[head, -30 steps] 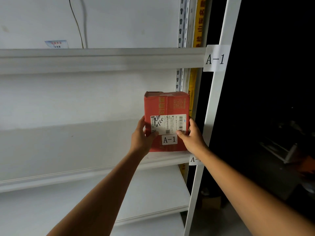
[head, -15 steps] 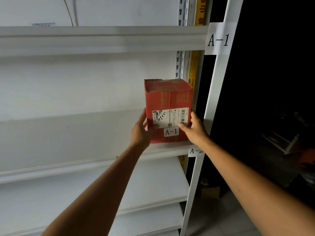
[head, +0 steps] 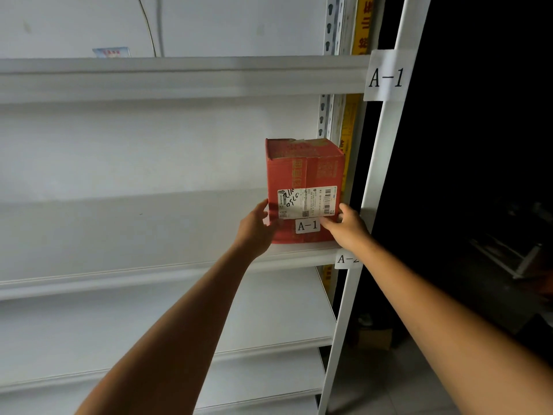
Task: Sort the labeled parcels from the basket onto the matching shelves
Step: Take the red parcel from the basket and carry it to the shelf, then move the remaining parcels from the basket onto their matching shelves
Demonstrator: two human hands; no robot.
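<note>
Left of the parcel, the shelf board (head: 134, 277) has long open room along its front lip. The left hand (head: 254, 232) grips the left side of the red parcel (head: 302, 172), thumb on its front. The parcel stands upright at the board's right end, close to the lip. The right hand (head: 350, 229) holds its lower right corner. The upright post (head: 386, 175) stands just beside it, so room there is tight. This parcel seems placed bar the letting go. The basket is out of view, so the remainder cannot be told.
</note>
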